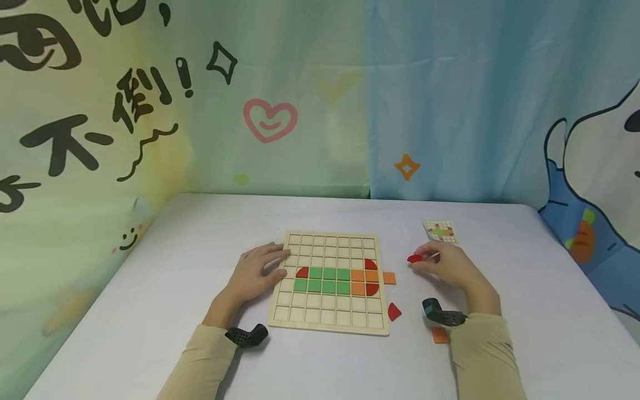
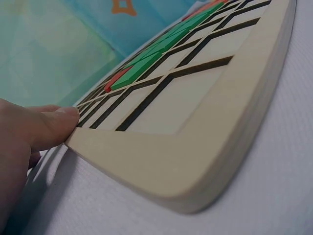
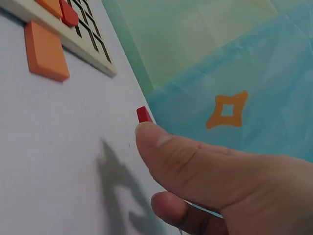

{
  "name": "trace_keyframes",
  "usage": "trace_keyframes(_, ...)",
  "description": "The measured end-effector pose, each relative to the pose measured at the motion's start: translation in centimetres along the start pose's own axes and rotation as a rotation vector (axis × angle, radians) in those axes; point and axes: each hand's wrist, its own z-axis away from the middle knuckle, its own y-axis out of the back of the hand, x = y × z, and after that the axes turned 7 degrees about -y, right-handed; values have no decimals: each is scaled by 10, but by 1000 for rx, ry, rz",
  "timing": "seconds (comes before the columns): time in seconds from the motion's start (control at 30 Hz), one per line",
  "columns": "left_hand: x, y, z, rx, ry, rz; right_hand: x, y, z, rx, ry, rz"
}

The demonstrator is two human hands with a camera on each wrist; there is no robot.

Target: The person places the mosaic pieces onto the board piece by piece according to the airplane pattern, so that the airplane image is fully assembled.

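Observation:
A wooden grid board [image 1: 325, 319] lies on the white table, with green square tiles [image 1: 328, 280], orange tiles [image 1: 357, 282] and red quarter-round tiles [image 1: 372, 289] set in its cells. My left hand [image 1: 255, 272] rests at the board's left edge, its fingertips touching the frame. Right of the board, my right hand [image 1: 447, 266] pinches a red tile [image 1: 414, 259] between thumb and fingers, above the table. In the right wrist view only a corner of that red tile [image 3: 143, 114] shows past the thumb.
An orange tile [image 1: 389, 278] lies against the board's right edge, and a red quarter-round tile [image 1: 394, 311] lies below it. Another orange tile [image 1: 440, 335] is partly under the right wrist. A small pattern card [image 1: 440, 230] lies beyond the right hand. Curtains [image 1: 310, 100] hang behind the table.

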Motion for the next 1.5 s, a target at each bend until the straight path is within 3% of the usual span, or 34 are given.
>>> trace_keyframes(0.2,-2,0,-1,-18,16,-1,-21,-5,-1,-10,26,-6)
trace_keyframes(0.5,-4,0,-3,-13,16,-6,-59,-11,3,25,204,6)
trace_keyframes(0.63,-5,0,-3,-15,17,-5,-78,-18,6,22,235,20)
trace_keyframes(0.8,-3,0,-2,-13,10,1,-108,-38,15,29,233,77)
trace_keyframes(1.13,0,1,-2,-7,12,7,-163,-92,31,41,342,201)
trace_keyframes(1.5,0,4,0,-2,-6,23,-188,-127,27,32,452,230)
